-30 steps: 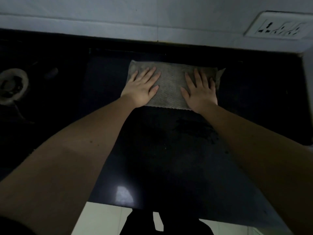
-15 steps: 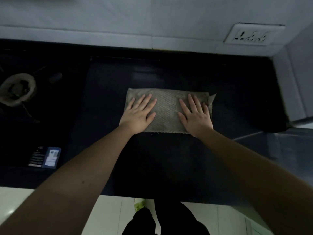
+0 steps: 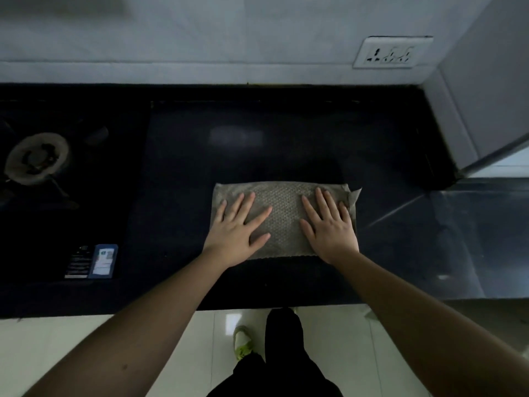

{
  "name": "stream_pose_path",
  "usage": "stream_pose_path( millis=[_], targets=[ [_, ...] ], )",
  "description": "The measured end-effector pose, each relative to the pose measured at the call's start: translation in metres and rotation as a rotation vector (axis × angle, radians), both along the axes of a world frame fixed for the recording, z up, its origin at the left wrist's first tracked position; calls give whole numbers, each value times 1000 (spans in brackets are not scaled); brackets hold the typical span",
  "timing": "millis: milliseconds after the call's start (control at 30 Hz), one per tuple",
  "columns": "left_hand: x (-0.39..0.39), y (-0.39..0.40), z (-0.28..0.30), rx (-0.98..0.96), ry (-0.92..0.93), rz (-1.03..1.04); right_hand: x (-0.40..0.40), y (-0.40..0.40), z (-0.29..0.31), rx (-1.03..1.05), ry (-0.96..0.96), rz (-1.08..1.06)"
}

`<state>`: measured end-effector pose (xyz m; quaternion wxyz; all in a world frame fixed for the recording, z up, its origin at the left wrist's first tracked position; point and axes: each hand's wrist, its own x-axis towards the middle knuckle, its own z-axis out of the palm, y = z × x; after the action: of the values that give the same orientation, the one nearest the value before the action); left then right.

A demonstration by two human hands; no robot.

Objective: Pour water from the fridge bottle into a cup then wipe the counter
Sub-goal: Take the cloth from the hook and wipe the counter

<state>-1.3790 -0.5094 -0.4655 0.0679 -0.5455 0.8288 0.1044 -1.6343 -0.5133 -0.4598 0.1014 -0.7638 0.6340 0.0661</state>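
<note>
Entry: counter-wiping stage, judged to be in hand; no bottle or cup is seen, so the pouring stage cannot be checked. Item one, the cloth [image 3: 282, 216]: a grey, dimpled wiping cloth, laid flat as a rectangle on the dark counter [image 3: 286, 144], its near edge set back from the counter's front lip, its far right corner slightly lifted or folded. Item two, the left hand [image 3: 236, 233]: laid palm down on the cloth's left half, fingers straight and spread, nothing gripped. Item three, the right hand [image 3: 329, 229]: laid palm down on the cloth's right half, fingers straight and close together, nothing gripped; a strip of bare cloth is left between the two hands. Other items, placed from the cloth: a stove burner [image 3: 37, 159] well to the left and further back; a small blue card or packet [image 3: 103, 260] to the left and nearer the front lip; a wall socket [image 3: 392, 53] behind and to the right. Next move, as judged: even downward pressure from both palms is called for, so that the cloth is slid whole and not bunched.
</note>
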Motion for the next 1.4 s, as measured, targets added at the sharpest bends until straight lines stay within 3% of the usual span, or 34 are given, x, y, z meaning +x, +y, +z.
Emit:
stream_pose_path(
  millis=[267, 667, 1400],
  targets=[
    [5, 53, -9, -76, 48, -7, 11, 63, 11, 96, 7, -42],
    [4, 46, -6, -41, 89, 0, 12, 52, 16, 137, 9, -50],
    [-43, -152, -4, -57, 45, -6, -18, -154, -3, -20, 1, 15]
  ],
)
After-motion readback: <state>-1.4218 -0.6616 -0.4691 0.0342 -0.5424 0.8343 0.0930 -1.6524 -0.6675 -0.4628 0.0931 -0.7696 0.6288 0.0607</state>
